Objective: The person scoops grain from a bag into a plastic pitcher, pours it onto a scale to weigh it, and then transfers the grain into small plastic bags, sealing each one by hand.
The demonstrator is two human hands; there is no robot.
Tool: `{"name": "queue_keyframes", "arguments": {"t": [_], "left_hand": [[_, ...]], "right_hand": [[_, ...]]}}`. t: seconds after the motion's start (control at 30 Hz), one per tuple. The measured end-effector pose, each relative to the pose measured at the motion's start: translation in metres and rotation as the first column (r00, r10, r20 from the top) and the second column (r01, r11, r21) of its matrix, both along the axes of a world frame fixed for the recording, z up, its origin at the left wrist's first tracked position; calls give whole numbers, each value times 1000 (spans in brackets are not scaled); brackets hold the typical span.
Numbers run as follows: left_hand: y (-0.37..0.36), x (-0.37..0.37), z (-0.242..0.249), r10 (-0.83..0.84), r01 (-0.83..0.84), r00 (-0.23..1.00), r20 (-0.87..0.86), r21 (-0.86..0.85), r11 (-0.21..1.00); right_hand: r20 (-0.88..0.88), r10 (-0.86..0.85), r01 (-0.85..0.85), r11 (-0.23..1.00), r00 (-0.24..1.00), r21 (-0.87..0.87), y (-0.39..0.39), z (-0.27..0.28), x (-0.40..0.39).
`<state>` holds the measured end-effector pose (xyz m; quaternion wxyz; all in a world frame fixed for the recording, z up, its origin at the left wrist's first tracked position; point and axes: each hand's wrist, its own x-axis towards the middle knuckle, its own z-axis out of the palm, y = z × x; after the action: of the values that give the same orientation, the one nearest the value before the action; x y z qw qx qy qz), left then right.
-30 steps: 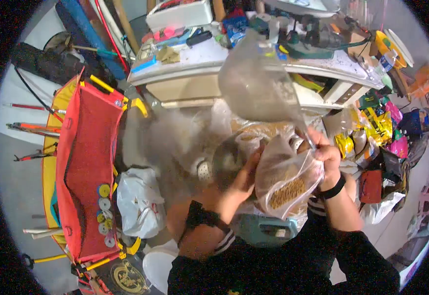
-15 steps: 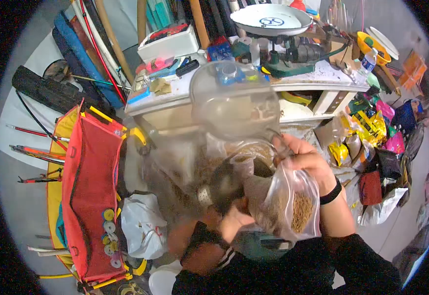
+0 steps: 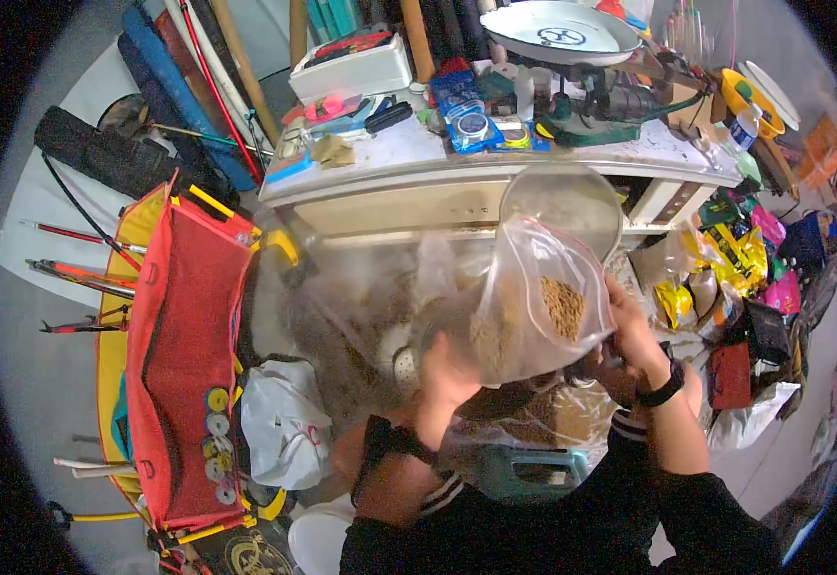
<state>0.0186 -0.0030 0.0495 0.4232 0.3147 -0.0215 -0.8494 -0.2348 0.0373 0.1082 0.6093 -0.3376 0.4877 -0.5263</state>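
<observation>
A clear zip bag [image 3: 543, 249] with brown pellets or grain [image 3: 564, 309] in it is held up between my hands, its top edge tilted away. My left hand [image 3: 452, 372] is closed on the bag's lower left side, partly hidden by the plastic. On the right edge, my right hand [image 3: 634, 331] grips the bag with fingers curled behind it. Just beyond the bag is a clear plastic scoop [image 3: 586, 196], its handle hidden. Below, a large see-through bag [image 3: 562, 422] of brown grain stands near my knees.
A white bench [image 3: 409, 153] carries a pan scale [image 3: 562, 36], a white box [image 3: 351, 72] and blue packets. At left stand a red bag [image 3: 188, 355] and a white plastic bag [image 3: 284, 422]. Colourful packets [image 3: 725, 259] lie at right; a teal jug [image 3: 531, 474] sits close to me.
The zip bag has risen and moved away from me, its opening now tilted up. The scoop has shifted right, behind the bag. My left hand has come up to the bag's side.
</observation>
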Motion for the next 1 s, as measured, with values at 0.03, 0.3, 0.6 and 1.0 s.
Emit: {"name": "queue_keyframes", "arguments": {"t": [0.03, 0.3, 0.6, 1.0], "left_hand": [[-5, 5, -5, -8, 6, 999, -32, -62, 998], [-17, 23, 3, 95, -48, 984, 152, -285, 957], [-24, 35, -5, 167, -99, 976, 139, -399, 912], [-29, 43, 7, 212, -73, 944, 253, -464, 883]], "right_hand": [[74, 0, -5, 998, 997, 61, 8, 8, 8], [135, 111, -128, 983, 985, 128, 27, 11, 22], [153, 188, -207, 972, 970, 114, 28, 5, 26], [156, 223, -247, 956, 962, 158, 34, 0, 27]]}}
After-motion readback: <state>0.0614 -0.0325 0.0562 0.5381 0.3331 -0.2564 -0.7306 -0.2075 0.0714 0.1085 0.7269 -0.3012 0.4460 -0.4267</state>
